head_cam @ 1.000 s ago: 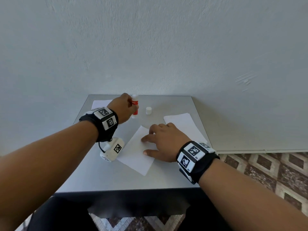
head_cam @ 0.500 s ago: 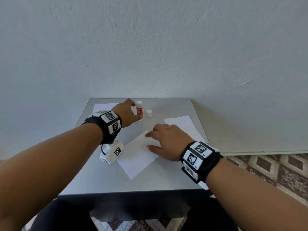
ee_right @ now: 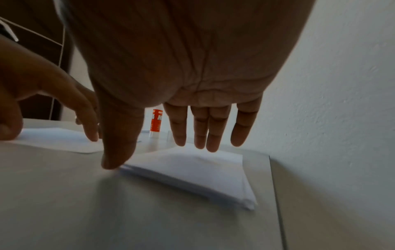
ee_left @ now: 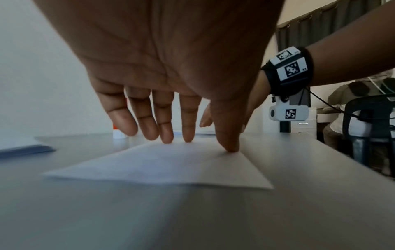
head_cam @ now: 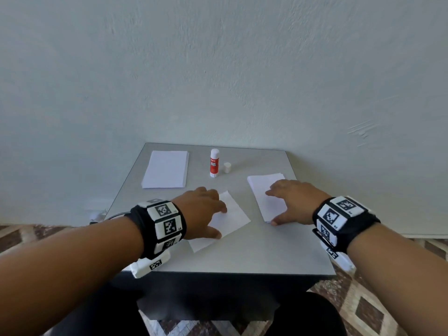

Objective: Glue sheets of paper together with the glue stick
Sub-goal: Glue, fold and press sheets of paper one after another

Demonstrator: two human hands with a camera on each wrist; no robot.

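Paper here is thin, light and floppy, so a sheet will slide on the smooth grey table [head_cam: 254, 258] and buckle if pushed from one edge; best taken at a corner or edge, peeled up with a thumb while fingers steady the rest

Left hand [head_cam: 201, 212] lies on the single sheet [head_cam: 232, 215] at the table's middle, fingers straight and spread, gripping nothing; the left wrist view shows the thumb tip and at least two fingertips [ee_left: 188, 135] touching the sheet [ee_left: 162, 165], pinning it flat

Right hand [head_cam: 293, 202] reaches over the small pile of sheets [head_cam: 266, 187] on the right side, fingers extended and apart, holding nothing; in the right wrist view its thumb [ee_right: 117, 152] sits at the near corner of the pile [ee_right: 192, 172], while the fingers hang just above the far part, and I cannot tell whether they touch

Glue stick [head_cam: 214, 163] stands upright and uncapped near the far edge, its white cap [head_cam: 227, 167] just beside it, both well apart from either hand; another stack of paper [head_cam: 166, 169] lies at the far left

My judgement: the next sheet gets lifted off the right pile, and the risk is dragging two at once, so the thumb should catch only the top edge
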